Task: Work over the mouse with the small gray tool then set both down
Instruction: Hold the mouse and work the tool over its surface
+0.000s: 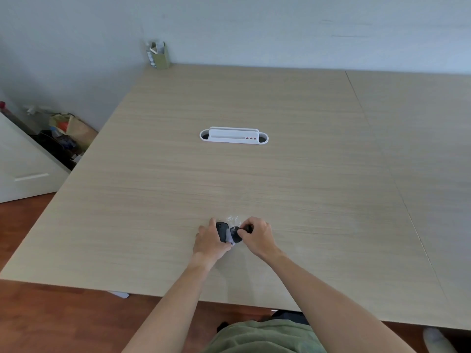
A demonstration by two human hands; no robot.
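Observation:
A black mouse (222, 231) is held just above the wooden table (229, 174), near its front edge. My left hand (210, 242) grips the mouse from the left side. My right hand (257, 236) is closed on a small dark gray tool (237, 234), and the tool's end rests against the mouse's right side. A bit of pale material shows under the mouse. A crumpled piece of clear plastic wrap (235, 219) lies on the table right behind both hands.
A white cable-port insert (234, 136) is set into the table's middle. A green box (159, 56) with papers stands at the far left corner by the wall. Bags and clutter (66, 138) sit on the floor to the left, beside a white cabinet (23, 171).

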